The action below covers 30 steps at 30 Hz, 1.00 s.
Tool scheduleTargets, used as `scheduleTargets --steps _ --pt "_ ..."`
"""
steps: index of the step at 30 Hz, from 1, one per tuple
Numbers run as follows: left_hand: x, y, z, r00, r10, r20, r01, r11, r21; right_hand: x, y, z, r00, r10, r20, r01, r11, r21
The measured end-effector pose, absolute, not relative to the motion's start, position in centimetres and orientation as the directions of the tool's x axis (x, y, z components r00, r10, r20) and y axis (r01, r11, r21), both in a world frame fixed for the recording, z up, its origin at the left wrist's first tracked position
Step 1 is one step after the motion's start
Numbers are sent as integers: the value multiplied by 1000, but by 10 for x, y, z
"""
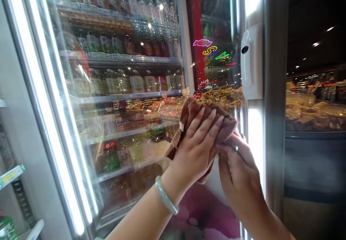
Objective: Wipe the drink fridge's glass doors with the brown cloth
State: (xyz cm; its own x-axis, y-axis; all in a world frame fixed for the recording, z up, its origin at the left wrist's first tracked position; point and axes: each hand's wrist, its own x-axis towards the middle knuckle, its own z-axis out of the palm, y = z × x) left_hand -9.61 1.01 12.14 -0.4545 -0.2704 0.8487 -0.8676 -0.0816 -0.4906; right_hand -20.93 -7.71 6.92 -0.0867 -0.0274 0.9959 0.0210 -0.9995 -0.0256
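A bunched brown cloth (227, 124) is in front of the glass door (140, 132) of a lit drinks cooler. My left hand (198, 146), with a pale bangle (166, 196) on its wrist, holds the cloth, its fingers laid over the folds and its thumb hidden. Just to the right, my right hand (242, 160) has its bent fingers closed at the cloth's right edge. Part of that grip is blurred. Whether the cloth touches the glass is not certain.
Behind the glass, shelves carry rows of bottles (108, 43). A white door handle (252, 63) stands at upper right on the metal frame. Shelf edges (12, 175) jut in at lower left. Food displays (313, 112) lie beyond the frame on the right. Neon shapes reflect in the glass.
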Motion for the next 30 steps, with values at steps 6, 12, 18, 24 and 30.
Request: scheduleTargets --steps 6,12,18,24,30 --pt "-103 -4 117 -412 -175 894 -897 -94 -431 -217 -77 82 -169 -91 981 23 -996 -88" --pt "-132 -35 114 -363 -76 929 -925 -89 -369 -232 -77 83 -65 -98 993 -23 -995 -99" --pt "-137 -29 13 -302 -229 925 -917 -194 -348 -251 -87 39 5 68 998 -130 -989 68" --pt "-112 -15 59 -166 -77 983 -959 -220 -180 -245 -88 25 50 127 991 -159 -978 134" --pt "-131 -22 17 -225 -213 951 -965 -87 -248 -263 -118 -1 76 127 989 -419 -896 147"
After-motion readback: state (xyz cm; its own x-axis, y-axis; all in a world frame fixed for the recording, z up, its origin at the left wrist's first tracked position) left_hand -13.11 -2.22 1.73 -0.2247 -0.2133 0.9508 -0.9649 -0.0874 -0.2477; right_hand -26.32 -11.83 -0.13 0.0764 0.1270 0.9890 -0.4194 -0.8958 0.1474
